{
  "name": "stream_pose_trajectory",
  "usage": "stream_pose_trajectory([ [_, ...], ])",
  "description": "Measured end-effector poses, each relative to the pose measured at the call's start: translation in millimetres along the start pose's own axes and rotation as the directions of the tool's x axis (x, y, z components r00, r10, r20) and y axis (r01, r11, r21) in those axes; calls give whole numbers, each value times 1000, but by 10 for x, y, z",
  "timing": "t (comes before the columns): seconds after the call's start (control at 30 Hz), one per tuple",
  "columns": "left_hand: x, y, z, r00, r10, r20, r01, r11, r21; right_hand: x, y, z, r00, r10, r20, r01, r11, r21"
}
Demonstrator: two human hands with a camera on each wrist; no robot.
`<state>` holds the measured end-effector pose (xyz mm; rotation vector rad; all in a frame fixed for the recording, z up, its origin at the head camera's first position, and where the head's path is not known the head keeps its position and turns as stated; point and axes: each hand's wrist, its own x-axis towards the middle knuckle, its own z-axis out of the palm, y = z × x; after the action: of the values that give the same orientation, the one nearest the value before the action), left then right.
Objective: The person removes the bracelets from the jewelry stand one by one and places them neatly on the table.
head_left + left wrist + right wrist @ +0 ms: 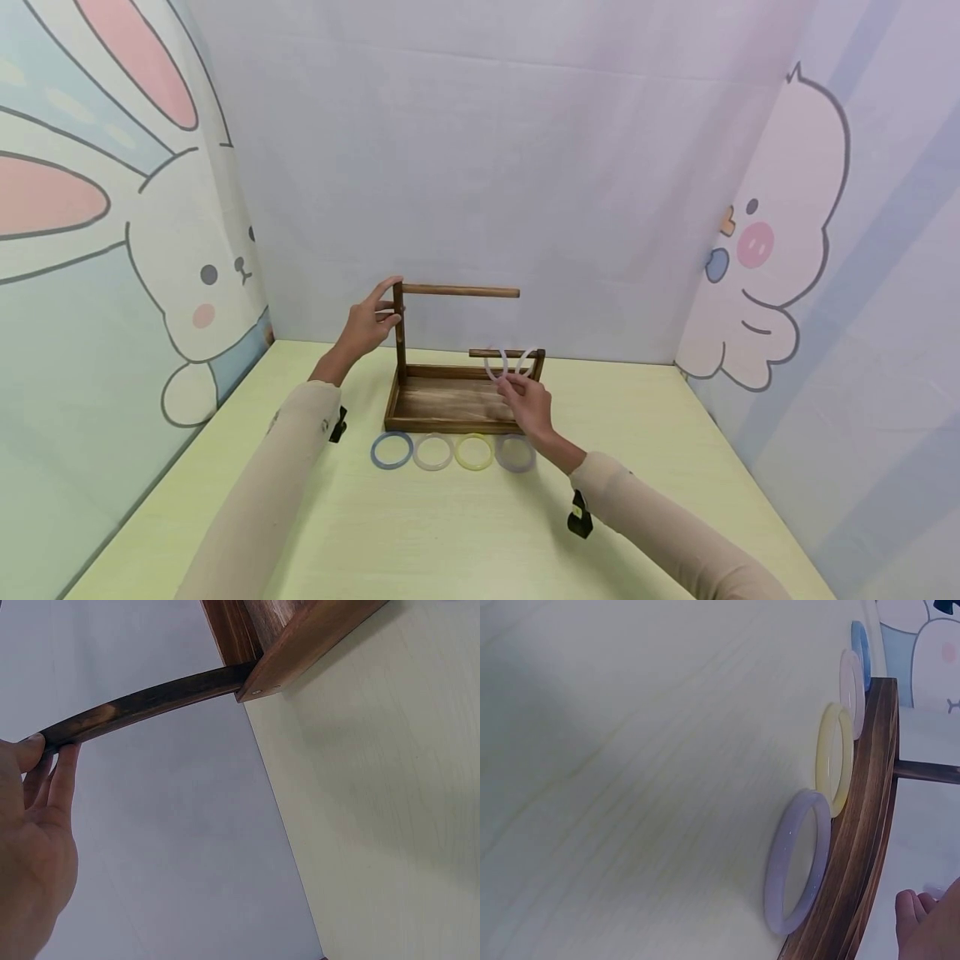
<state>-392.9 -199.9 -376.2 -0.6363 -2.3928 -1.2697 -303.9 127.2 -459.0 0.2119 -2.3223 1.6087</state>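
Note:
A dark wooden bangle stand (450, 427) has a tray base, a tall left post with an upper rod (461, 291), and a shorter right post with a lower rod (480, 353). My left hand (366, 327) grips the tall post near its top, thumb and fingers on opposite sides in the left wrist view. With its fingertips, my right hand (529, 407) pinches a pale translucent bangle (506, 364) at the lower rod. Another pale bangle (518, 365) hangs farther right on that rod. In the right wrist view, only part of the right hand (930, 926) shows.
Along the tray's front edge lie a blue bangle (392, 467), a pale pinkish bangle (433, 468), a yellow bangle (475, 467) and a lavender bangle (515, 469). The pale yellow table (420, 542) meets a cloth backdrop (480, 192) behind the stand.

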Motion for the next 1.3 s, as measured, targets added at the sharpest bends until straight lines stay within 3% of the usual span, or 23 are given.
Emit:
stream_pose_trajectory([
  [0.4, 1, -1, 4, 1000, 1, -1, -1, 1000, -1, 6, 19, 38, 999, -39, -20, 41, 995, 92],
  [0.7, -5, -16, 5, 1000, 6, 0, -6, 1000, -7, 19, -18, 86, 999, -35, 34, 29, 985, 170],
  [1.3, -18, -39, 4, 1000, 17, -10, -17, 1000, -2, 4, -120, 169, 997, -8, 71, -3, 988, 156],
])
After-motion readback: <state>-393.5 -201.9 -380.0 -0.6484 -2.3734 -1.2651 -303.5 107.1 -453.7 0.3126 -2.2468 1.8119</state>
